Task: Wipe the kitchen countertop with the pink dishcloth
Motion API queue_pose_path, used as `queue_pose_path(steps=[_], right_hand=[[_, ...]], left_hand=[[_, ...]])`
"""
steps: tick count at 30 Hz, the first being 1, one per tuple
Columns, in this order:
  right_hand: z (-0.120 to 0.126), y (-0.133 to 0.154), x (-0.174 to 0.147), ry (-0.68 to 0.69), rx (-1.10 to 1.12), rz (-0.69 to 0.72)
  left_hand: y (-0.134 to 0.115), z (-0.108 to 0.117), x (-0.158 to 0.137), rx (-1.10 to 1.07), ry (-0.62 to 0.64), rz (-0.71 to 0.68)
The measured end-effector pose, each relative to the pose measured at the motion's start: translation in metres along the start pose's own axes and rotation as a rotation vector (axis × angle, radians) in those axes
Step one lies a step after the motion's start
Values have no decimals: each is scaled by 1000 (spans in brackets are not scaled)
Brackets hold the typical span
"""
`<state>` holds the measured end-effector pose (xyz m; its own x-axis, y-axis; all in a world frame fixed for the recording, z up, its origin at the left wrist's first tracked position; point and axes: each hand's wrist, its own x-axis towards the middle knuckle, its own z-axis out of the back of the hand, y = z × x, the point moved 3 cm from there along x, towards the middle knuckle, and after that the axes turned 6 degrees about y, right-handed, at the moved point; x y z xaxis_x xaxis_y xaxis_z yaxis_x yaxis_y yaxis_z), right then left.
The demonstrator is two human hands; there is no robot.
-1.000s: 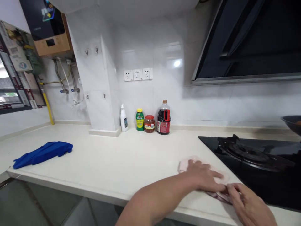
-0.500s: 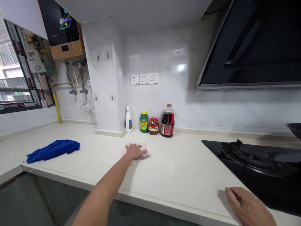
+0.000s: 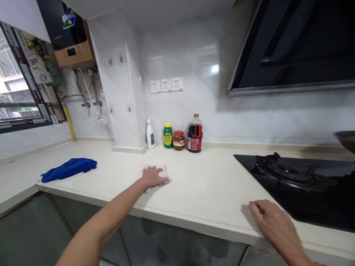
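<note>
Pale pink fabric, a crumpled cleaning cloth (image 3: 164, 172), lies on the white tabletop (image 3: 194, 192), left of centre and well in front of the tiled wall. The left hand (image 3: 151, 176) rests over it palm down, fingers spread apart and slightly bent, covering much of the cloth; its light edge shows beyond the fingertips and a darker patterned fold shows below the hand. The right hand (image 3: 273, 218) is well apart from it, near the front edge of the tabletop and just beside the black gas stove (image 3: 318, 201). Its thumb lies close to the index finger and the other fingers are hidden, so I cannot tell whether it is fully closed or holds something, nor whether it touches the surface.

Against the wall, beyond the cloth, stand four upright containers: a white plastic bottle (image 3: 150, 136) beside the pillar, a green squeeze bottle (image 3: 168, 136) with a yellow cap, a red-lidded jar (image 3: 178, 141) and a large bottle of dark liquid (image 3: 195, 142) with a red handle. Three wall sockets (image 3: 166, 85) sit above them. Farther left, a blue cloth (image 3: 70, 169) lies bunched near the front edge. On the stove is a black burner (image 3: 291, 175); a dark pan (image 3: 345, 140) is partly cut off at the right, below the range hood (image 3: 294, 51).
</note>
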<state>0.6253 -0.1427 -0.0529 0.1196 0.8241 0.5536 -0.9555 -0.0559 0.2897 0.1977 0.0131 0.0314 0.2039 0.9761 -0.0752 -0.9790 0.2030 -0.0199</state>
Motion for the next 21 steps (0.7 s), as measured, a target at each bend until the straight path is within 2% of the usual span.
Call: queue_pose_path(steps=[5,8,10,12,14,16,19,21], right_hand=[[2,4,1,25,-9,-5],[4,5,1,-1,-19,-9],[4,3,1,-3,4,-34],[2,-2,2,10,32,-69],[0,-8,3,27,46,-87],[-4,-13,4,45,49,-83],[-7,-18,6,80,56,-94],[-8,-21,6,98,64,-115]], left_hand=[[-130,-14,-8,-47,37,-260],[-202,-26,-26,-136,95,-466],[-239,-35,-45,-166,133,-603],[-261,-42,-65,-175,159,-723],[-268,-46,-81,-180,171,-803],[-258,-46,-92,-190,174,-836],[-221,-43,-100,-221,144,-805],[-186,-39,-102,-246,89,-720]])
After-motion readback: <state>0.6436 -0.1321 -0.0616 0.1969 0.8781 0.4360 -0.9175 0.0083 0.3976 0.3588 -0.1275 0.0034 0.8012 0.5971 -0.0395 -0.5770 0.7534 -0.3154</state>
